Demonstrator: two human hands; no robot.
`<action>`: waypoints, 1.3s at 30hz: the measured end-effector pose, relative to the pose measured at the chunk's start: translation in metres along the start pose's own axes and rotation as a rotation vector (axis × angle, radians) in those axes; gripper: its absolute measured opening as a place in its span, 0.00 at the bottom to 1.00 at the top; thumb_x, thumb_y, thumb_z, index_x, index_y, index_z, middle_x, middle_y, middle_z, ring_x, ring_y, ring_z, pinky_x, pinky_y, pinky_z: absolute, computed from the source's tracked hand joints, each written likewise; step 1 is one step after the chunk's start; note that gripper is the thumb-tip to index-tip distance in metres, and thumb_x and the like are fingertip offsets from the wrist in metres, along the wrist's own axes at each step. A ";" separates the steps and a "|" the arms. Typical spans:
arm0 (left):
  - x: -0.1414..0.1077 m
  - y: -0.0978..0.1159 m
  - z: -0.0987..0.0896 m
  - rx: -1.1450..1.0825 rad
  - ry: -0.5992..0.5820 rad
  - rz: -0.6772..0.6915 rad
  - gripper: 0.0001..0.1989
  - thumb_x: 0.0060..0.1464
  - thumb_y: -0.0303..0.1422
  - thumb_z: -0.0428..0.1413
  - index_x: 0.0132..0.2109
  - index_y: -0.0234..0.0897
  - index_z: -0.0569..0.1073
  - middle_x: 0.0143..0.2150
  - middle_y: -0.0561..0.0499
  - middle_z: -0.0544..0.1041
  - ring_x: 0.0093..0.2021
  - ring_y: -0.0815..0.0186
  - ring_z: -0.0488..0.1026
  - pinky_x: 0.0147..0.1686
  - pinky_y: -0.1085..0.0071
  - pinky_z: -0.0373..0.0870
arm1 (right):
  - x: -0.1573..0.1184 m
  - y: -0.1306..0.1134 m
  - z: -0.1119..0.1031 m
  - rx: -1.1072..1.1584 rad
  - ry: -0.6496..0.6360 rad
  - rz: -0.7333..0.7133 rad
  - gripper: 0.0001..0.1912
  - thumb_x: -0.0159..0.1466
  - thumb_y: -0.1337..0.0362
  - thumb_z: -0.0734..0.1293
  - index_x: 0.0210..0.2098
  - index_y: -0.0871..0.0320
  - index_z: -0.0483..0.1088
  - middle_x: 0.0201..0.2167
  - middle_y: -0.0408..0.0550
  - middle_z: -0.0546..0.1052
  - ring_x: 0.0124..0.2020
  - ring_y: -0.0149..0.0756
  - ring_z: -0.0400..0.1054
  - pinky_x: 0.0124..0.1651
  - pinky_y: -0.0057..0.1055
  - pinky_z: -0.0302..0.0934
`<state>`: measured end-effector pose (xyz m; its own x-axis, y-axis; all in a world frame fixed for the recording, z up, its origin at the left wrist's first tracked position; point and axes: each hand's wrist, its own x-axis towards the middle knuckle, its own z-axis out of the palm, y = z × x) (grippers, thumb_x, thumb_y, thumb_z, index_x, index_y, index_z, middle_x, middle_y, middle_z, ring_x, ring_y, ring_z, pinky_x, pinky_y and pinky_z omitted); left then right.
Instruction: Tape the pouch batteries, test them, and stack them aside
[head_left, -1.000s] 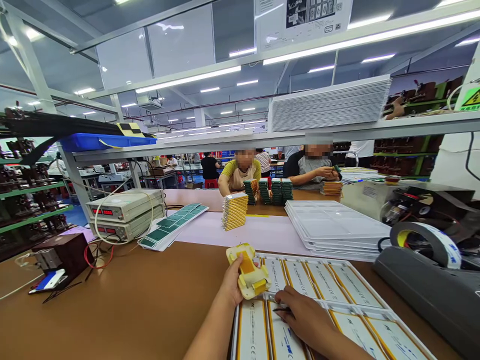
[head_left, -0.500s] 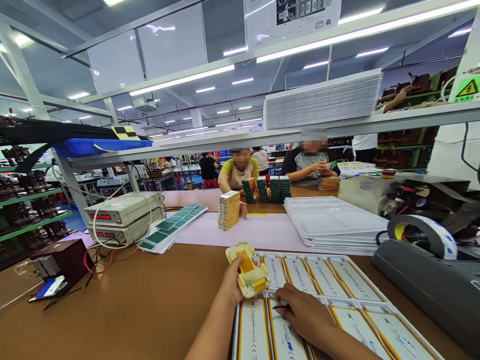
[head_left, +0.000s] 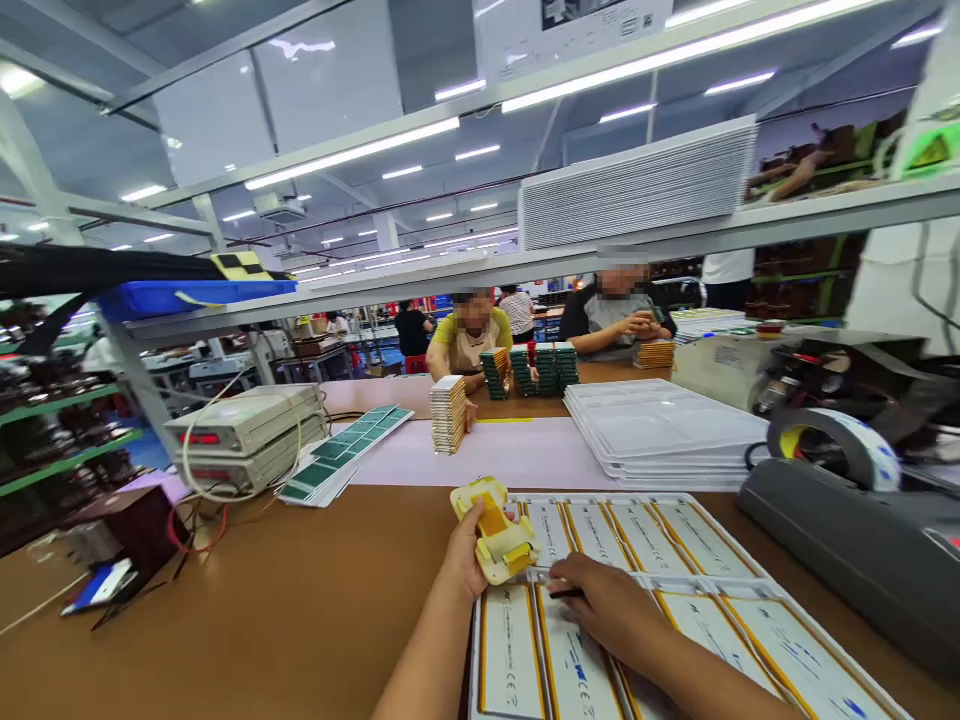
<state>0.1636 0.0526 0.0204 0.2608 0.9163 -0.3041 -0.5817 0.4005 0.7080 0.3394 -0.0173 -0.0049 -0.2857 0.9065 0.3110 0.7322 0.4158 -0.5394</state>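
My left hand [head_left: 466, 556] grips a yellow plastic fixture [head_left: 495, 530], which is held tilted over the back left corner of a white tray. In my right hand [head_left: 600, 600] is a thin dark tool [head_left: 566, 593], its tip pointing left, just right of the fixture and above the tray. Flat white battery packs [head_left: 511, 650] with orange edges lie in two rows in the tray [head_left: 475, 665]. My right hand and forearm hide part of the front row.
Beyond the tray are a stack of packs [head_left: 448, 415] and piled white trays [head_left: 660, 430]. Left are green sheets [head_left: 345, 455] and stacked instruments [head_left: 244, 435]. A tape roll [head_left: 840, 450] rests by a grey machine [head_left: 847, 560]. Two people sit opposite; a shelf [head_left: 420, 278] crosses above.
The view has shifted slightly, so most things sit a little higher and further left. The hand of the person opposite is still beside the stack of packs. Both my hands keep their holds.
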 end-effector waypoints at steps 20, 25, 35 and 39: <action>0.014 0.016 0.021 0.323 0.055 0.218 0.18 0.49 0.27 0.51 0.48 0.39 0.68 0.34 0.46 0.77 0.32 0.53 0.74 0.29 0.48 0.71 | -0.153 0.192 -0.193 -0.341 0.949 0.654 0.24 0.62 0.52 0.51 0.40 0.59 0.71 0.32 0.51 0.68 0.37 0.41 0.63 0.41 0.35 0.57; 0.017 0.016 0.017 0.332 0.044 0.238 0.19 0.48 0.26 0.50 0.49 0.41 0.68 0.35 0.46 0.77 0.32 0.53 0.74 0.28 0.48 0.71 | -0.159 0.193 -0.189 -0.447 0.768 0.636 0.19 0.61 0.56 0.54 0.41 0.54 0.72 0.38 0.52 0.66 0.34 0.39 0.63 0.37 0.34 0.56; 0.013 0.014 0.023 0.298 0.044 0.243 0.15 0.49 0.30 0.50 0.45 0.41 0.70 0.34 0.48 0.77 0.32 0.56 0.74 0.27 0.55 0.73 | -0.174 0.171 -0.163 0.206 1.180 0.619 0.18 0.57 0.50 0.58 0.36 0.57 0.69 0.27 0.47 0.70 0.31 0.38 0.63 0.36 0.33 0.57; 0.013 0.016 0.020 0.284 0.016 0.219 0.16 0.48 0.26 0.50 0.46 0.39 0.70 0.34 0.46 0.77 0.32 0.55 0.74 0.31 0.50 0.71 | -0.173 0.168 -0.127 0.590 1.329 0.599 0.18 0.54 0.47 0.60 0.27 0.56 0.65 0.15 0.38 0.62 0.13 0.27 0.51 0.17 0.27 0.50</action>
<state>0.1732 0.0709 0.0412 0.1399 0.9811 -0.1339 -0.3848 0.1785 0.9056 0.5911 -0.1138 -0.0500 0.9057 0.3648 0.2158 0.1092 0.2912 -0.9504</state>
